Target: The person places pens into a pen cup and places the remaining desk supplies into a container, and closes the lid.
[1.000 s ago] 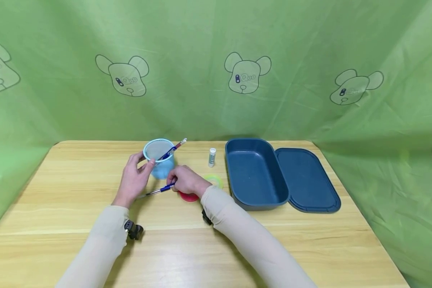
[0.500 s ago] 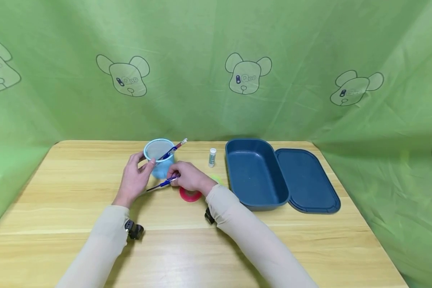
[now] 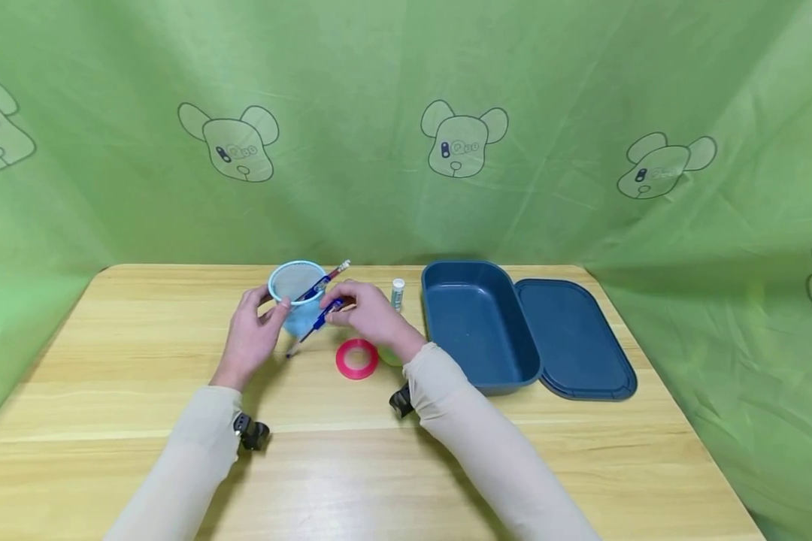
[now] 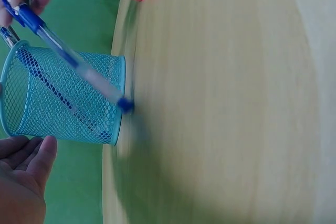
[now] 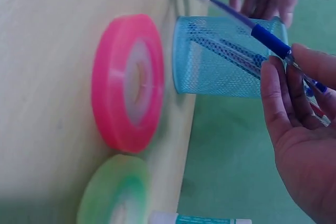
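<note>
My left hand [image 3: 252,330] grips the side of a light-blue mesh pen holder [image 3: 301,319], thumb near its rim. A blue pen [image 3: 317,286] and a pencil [image 3: 339,270] with a white eraser lean inside, their ends sticking out to the right. Between thumb and fingers, my right hand [image 3: 372,315] pinches another blue pen [image 4: 79,64] near its clip end. This pen slants in front of the holder, blue tip pointing down toward the table, as the left wrist view shows.
A pink tape roll [image 5: 109,85] lies in front of the holder, beside a green tape roll [image 5: 94,198] partly under my right wrist. Behind that wrist stands a glue stick [image 3: 397,293]. Farther right are a dark-blue box [image 3: 477,323] and its lid [image 3: 575,338]. A green curtain [image 3: 352,210] hangs behind.
My right hand has lifted the pen up and slightly right, tilting it steeper beside the holder. The pink tape roll is now uncovered. My left hand has stayed on the holder.
</note>
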{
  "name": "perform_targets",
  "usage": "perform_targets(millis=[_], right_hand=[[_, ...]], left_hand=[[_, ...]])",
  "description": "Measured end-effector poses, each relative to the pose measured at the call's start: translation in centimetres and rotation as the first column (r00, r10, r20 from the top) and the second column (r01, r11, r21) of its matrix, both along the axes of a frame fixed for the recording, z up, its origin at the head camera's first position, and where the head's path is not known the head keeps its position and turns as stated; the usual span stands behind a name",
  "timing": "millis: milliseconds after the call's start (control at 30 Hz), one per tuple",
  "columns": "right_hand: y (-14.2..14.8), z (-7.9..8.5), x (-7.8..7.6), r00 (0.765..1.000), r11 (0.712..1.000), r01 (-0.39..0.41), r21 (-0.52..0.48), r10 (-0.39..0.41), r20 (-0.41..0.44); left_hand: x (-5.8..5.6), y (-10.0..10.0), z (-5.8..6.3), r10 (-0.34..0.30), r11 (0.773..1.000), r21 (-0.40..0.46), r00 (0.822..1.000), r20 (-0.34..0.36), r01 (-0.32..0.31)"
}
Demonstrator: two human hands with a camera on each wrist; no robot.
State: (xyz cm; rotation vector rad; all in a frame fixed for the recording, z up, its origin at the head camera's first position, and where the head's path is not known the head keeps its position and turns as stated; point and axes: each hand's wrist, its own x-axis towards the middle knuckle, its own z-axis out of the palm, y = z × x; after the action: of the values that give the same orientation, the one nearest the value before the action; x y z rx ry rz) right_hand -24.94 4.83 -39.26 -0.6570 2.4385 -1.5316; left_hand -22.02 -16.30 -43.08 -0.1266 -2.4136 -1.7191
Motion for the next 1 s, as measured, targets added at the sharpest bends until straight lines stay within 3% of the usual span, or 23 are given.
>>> perform_targets(millis=[200, 333, 700, 1000], right_hand=[[0.3, 0.6, 0.2, 0.999, 0.990, 0.030, -0.139, -0.026, 0.029], [0.4, 0.9, 0.2, 0.999, 0.980, 0.040, -0.195, -0.041, -0.001], [1.2, 2.8, 0.8, 0.996, 0.969, 0.082, -0.233, -0.090, -0.021], [2.3, 5.3, 0.9, 0.985, 0.945, 0.100, -0.312, -0.139, -0.106]], left_hand=[[0.2, 0.0, 0.1, -0.004, 1.000, -0.007, 1.000, 0.003, 0.004], [0.2, 0.0, 0.2, -0.002, 1.000, -0.013, 1.000, 0.004, 0.002], [0.0, -0.1, 0.3, 0.004, 0.999, -0.050, 1.000, 0.012, -0.003], [0.2, -0.2, 0.3, 0.006, 0.998, -0.061, 1.000, 0.010, -0.006]])
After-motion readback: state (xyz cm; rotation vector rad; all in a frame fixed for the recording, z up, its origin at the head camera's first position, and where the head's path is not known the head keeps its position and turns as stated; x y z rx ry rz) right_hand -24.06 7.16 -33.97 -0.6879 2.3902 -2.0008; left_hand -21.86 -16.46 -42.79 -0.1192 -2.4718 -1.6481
